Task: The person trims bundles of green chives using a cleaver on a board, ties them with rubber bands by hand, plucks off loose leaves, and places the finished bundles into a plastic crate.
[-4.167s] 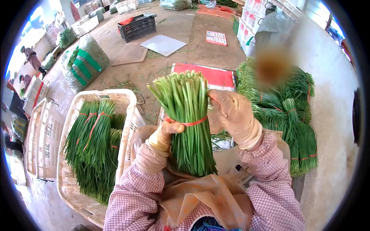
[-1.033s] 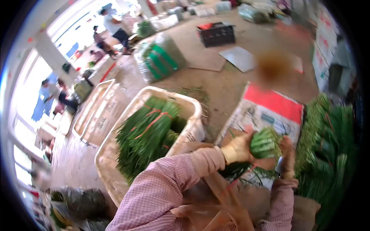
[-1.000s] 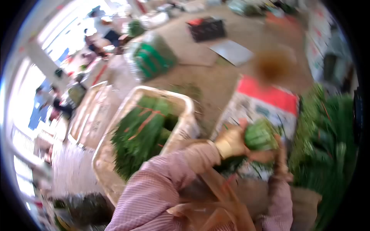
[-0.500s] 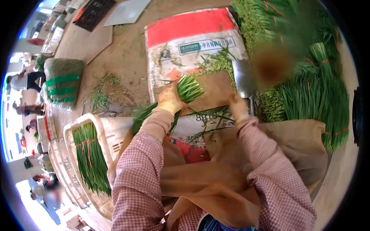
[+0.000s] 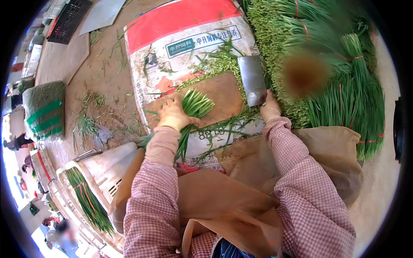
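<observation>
A bunch of garlic chives (image 5: 197, 104) lies on a brown board (image 5: 226, 92), its pale cut ends pointing up and right. My left hand (image 5: 175, 114) is at the bunch's left side, fingers spread and the thumb across the stems. The green leaves run down below the thumb toward my apron. My right hand (image 5: 270, 107) closes around the handle end of a cleaver (image 5: 252, 81), whose broad metal blade lies at the board's right end. The handle itself is mostly hidden by the hand. Small green trimmings (image 5: 221, 64) are scattered beyond the board.
A printed feed sack (image 5: 189, 26) lies under the board. Tied chive bundles (image 5: 344, 103) are piled on the right. On the left stand a white crate (image 5: 103, 161) holding a bundle and a green-taped bale (image 5: 44, 111). A dark crate (image 5: 71, 19) lies at the far left; people are beyond.
My left hand has set the bunch down on the board and its fingers have spread. My right hand has gone from beside the cleaver to holding its handle. The view has shifted right.
</observation>
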Demonstrator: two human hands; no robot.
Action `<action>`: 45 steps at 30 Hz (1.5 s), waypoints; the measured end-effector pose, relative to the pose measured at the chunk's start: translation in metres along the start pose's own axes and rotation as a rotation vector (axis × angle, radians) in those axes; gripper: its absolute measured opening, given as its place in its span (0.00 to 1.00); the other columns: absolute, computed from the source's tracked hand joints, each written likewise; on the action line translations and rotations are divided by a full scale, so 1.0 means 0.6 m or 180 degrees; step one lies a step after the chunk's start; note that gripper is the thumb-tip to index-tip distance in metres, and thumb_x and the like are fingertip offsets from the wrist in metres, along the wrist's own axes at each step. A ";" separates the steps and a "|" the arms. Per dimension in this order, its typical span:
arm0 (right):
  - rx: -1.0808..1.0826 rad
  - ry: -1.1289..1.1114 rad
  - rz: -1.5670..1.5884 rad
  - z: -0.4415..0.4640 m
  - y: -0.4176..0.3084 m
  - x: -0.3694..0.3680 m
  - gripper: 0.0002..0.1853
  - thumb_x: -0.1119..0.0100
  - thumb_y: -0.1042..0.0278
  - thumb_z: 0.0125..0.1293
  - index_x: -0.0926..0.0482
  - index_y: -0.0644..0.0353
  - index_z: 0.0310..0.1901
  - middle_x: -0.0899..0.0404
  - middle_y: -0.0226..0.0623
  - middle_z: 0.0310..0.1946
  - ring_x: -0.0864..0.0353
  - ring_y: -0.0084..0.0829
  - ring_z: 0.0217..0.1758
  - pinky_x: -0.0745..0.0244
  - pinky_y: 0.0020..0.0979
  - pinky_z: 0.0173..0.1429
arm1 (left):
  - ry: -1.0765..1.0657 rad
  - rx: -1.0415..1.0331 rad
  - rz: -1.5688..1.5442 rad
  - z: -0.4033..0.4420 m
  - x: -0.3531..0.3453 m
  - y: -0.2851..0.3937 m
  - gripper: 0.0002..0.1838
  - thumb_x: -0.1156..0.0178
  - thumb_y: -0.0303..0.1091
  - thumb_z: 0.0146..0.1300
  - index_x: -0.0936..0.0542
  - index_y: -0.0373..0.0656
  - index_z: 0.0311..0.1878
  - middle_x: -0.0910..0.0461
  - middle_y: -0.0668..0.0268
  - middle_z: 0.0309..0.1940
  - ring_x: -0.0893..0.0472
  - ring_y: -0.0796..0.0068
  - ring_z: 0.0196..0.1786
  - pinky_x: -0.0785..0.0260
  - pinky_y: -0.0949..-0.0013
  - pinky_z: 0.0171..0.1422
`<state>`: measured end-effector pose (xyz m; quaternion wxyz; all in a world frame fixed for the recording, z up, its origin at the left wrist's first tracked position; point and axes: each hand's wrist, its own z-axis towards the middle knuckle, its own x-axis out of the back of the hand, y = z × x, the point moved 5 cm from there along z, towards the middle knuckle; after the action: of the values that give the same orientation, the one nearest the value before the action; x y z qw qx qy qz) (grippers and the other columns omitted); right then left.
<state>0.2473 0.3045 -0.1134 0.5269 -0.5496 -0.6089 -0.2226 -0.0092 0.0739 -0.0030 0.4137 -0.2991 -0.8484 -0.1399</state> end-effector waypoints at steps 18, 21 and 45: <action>0.0818 -0.0221 0.0701 -0.108 -0.178 0.088 0.11 0.46 0.63 0.66 0.24 0.60 0.43 0.18 0.51 0.31 0.18 0.53 0.36 0.23 0.46 0.41 | 0.1234 -0.0051 -0.0887 -0.010 -0.072 -0.015 0.61 0.21 0.51 0.32 0.43 0.47 0.72 0.24 0.52 0.57 0.26 0.51 0.62 0.35 0.55 0.68; 0.1803 -0.1028 0.0413 -0.166 -0.190 0.030 0.09 0.46 0.61 0.66 0.25 0.59 0.38 0.19 0.51 0.30 0.19 0.54 0.34 0.24 0.49 0.41 | 0.1420 -0.0107 -0.0790 -0.020 -0.066 -0.006 0.62 0.21 0.51 0.32 0.44 0.48 0.72 0.24 0.52 0.56 0.25 0.52 0.61 0.34 0.54 0.67; 0.1571 -0.0432 0.0299 -0.211 -0.176 0.113 0.11 0.45 0.61 0.67 0.27 0.60 0.34 0.22 0.49 0.22 0.21 0.52 0.28 0.27 0.49 0.33 | 0.1011 0.0331 -0.0328 -0.005 -0.095 0.077 0.55 0.21 0.53 0.37 0.37 0.40 0.68 0.27 0.55 0.60 0.24 0.55 0.61 0.32 0.54 0.63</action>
<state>0.2131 0.1952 0.0233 0.6127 -0.4458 -0.6525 -0.0051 0.0486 0.0861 -0.0464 0.5497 -0.2076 -0.7927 -0.1623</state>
